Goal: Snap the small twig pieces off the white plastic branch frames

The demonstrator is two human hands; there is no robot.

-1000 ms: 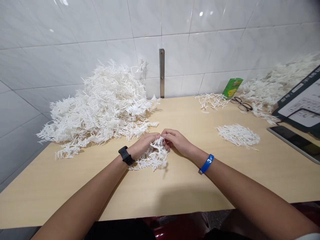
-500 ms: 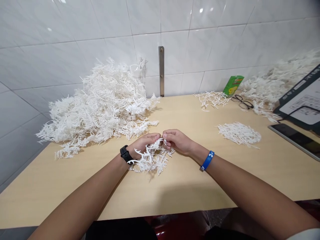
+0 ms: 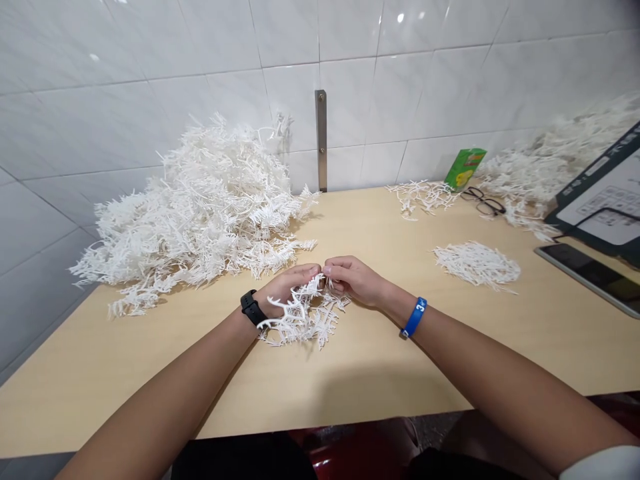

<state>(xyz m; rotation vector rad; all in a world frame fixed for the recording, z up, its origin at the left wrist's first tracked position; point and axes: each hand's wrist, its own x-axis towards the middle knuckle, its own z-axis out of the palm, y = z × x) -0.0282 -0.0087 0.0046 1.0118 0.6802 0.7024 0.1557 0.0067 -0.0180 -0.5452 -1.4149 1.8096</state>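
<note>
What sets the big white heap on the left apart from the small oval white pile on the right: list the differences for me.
Size: the big heap spreads wide and rises high; the small pile is low and compact.
Look: the big heap shows tangled, branching, comb-like sprigs; the small pile looks like short, mostly straight sticks.
Outline: the big heap is ragged; the small pile is roughly oval.
Shared: both are white and rest on the table.

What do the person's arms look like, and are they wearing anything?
The left arm has a black band like a watch strap, with no sleeve showing. The right arm has a blue band marked with a white 3, plus a bit of white sleeve. The left grip and right grip wear no gloves.
</note>
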